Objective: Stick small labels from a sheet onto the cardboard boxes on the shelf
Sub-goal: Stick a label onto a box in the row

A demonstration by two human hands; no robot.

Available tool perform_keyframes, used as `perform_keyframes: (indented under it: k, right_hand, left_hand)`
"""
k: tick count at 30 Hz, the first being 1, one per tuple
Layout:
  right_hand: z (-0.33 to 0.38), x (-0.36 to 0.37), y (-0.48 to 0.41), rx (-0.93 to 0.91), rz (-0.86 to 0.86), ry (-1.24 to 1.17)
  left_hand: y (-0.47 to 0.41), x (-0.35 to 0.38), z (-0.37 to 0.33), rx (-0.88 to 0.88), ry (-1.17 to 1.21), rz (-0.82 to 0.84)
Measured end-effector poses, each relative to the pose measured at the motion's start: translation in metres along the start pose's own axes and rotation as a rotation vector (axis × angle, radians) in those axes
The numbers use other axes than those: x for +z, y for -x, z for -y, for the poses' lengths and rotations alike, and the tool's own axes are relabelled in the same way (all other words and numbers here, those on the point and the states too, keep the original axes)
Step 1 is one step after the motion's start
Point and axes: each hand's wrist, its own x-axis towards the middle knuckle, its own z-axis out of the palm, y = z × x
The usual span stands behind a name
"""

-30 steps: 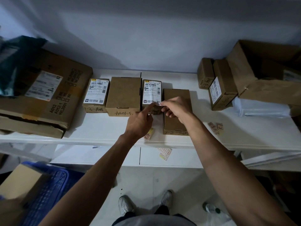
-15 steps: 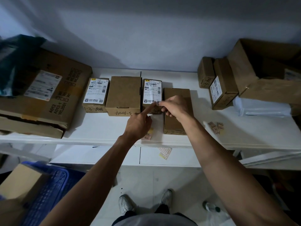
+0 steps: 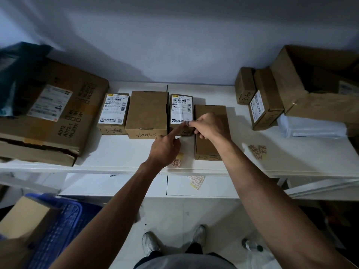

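Several small cardboard boxes stand in a row on the white shelf [image 3: 116, 152]. My right hand [image 3: 208, 126] pinches a small label [image 3: 188, 123] at the near right corner of the box with a white shipping label [image 3: 181, 111]. My left hand [image 3: 165, 150] has its index finger stretched out, its tip touching that same corner beside the label; its other fingers are curled. A plain box [image 3: 210, 150] lies under my right wrist. A short label strip [image 3: 177, 161] lies on the shelf just below my left hand.
A big flat carton [image 3: 48, 113] fills the shelf's left end. At the right stand two upright boxes [image 3: 266, 107], an open carton [image 3: 314, 94] and white packets [image 3: 310, 127]. Loose labels [image 3: 257, 150] lie nearby. A label sheet [image 3: 197, 181] rests on the lower shelf, with a blue crate [image 3: 64, 220] below left.
Both hands stay at the same box corner. The right hand has edged slightly towards the left index fingertip with the small label.
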Motion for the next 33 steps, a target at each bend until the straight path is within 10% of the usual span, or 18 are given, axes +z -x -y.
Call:
perform_keyframes:
  k: [33]
  right_hand:
    - [-0.028,0.01,0.056,-0.214,0.106,-0.21]
  left_hand:
    - [0.059,0.002,0.017,0.104,-0.201,-0.097]
